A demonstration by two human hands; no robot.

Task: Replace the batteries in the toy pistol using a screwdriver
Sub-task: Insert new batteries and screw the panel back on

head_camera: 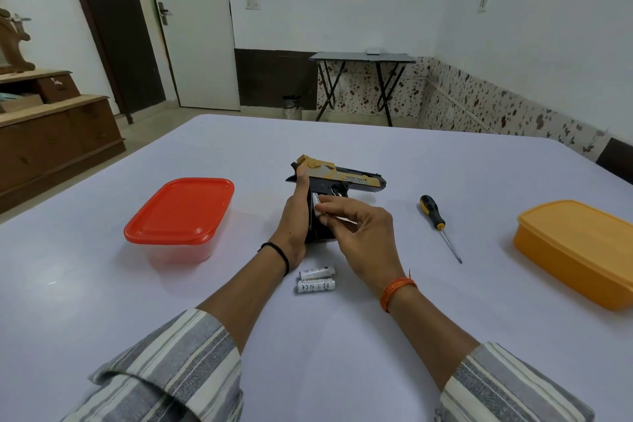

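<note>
nearest to us, our two striped sleeves [178,363] come in from the bottom edge, forearms bare above them. a black band sits on our left wrist and an orange thread [397,289] is wound round our right wrist. between the forearms, on the white table [462,312], two loose batteries [315,279] lie side by side, almost touching each other, just behind our left wrist.

a little further on, our left hand [296,216] is wrapped round the grip of the toy pistol [342,178], thumb pointing up along its back edge, fingers closed on it. the pistol stands near the middle of the table with its grip down toward us and its gold and black barrel pointing right. our right hand [363,236] reaches in from the right; its thumb and forefinger are pinched on a third battery [315,204] that sits at the open side of the grip, while the other fingers are loosely spread.

to the right of the hands, well apart from them, the screwdriver [436,221] lies flat, black and yellow handle away from us, tip toward us. a box with a red lid [180,211] stands to the left, and an orange box [579,247] at the right edge.
</note>
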